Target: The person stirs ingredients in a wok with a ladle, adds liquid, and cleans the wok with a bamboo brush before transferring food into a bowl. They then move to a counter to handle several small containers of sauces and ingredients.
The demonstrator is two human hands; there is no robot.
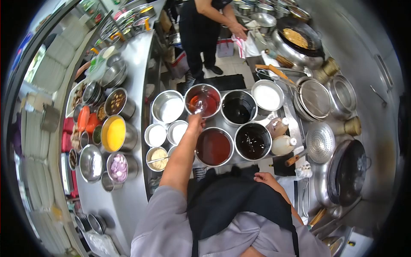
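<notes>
My left hand [196, 123] reaches forward over the seasoning counter, its fingers closed on a clear, cup-like scoop [200, 104]. That scoop is over or in a steel pot of red liquid [210, 95]; its exact depth is hard to make out. Beside this pot stand a pot of white granules [169, 107] and a pot of dark sauce [237, 108]. Nearer to me are a pot of brownish-red sauce [214, 147] and another dark sauce pot [253, 141]. By my right hip hangs my right hand [266, 178], fingers loosely extended, partly hidden by the black apron.
On the left counter are a pot of yellow liquid [114, 134] and a pot of sliced onions [119, 168]. Two plastic bottles [283, 144], a perforated skimmer [320, 142] and a wok [349, 171] stand right. A co-worker [201, 34] stands ahead, holding a cloth.
</notes>
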